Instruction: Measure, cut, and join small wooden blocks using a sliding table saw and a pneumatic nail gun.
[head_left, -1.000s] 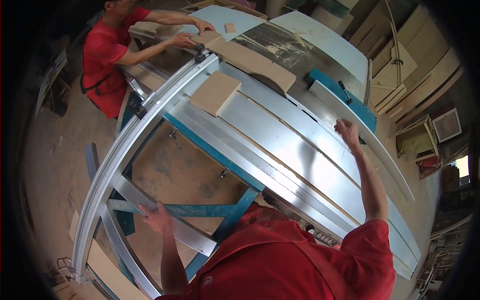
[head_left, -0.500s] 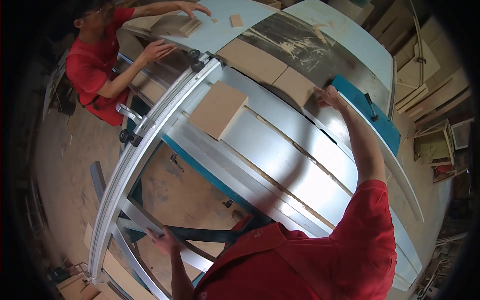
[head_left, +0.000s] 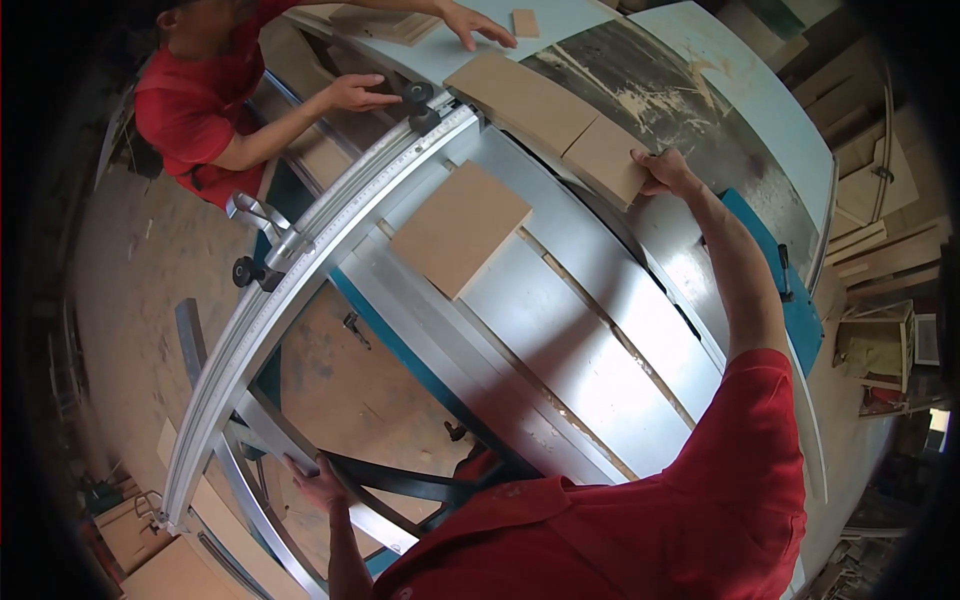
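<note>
My right hand [head_left: 664, 172] reaches far out over the sliding saw table [head_left: 590, 330] and grips the near edge of a small brown board piece [head_left: 604, 158]. That piece lies against a longer brown board [head_left: 518, 98]. My left hand [head_left: 318, 488] holds a grey metal bar of the table's support frame low at the left. A separate square brown panel [head_left: 462, 227] lies flat on the table beside the long aluminium fence rail [head_left: 300, 290].
A co-worker in a red shirt [head_left: 190, 110] stands across the table; one of that person's hands [head_left: 358, 93] is by the fence knob [head_left: 420, 95], the other hand [head_left: 476, 24] rests on the pale table top. Wood offcuts [head_left: 880, 250] are stacked at the right; below is dusty floor [head_left: 120, 300].
My right hand has travelled up the table from the blue edge to the small board piece and taken hold of it. My view has shifted closer to the fence; the co-worker's hands moved toward the fence knob.
</note>
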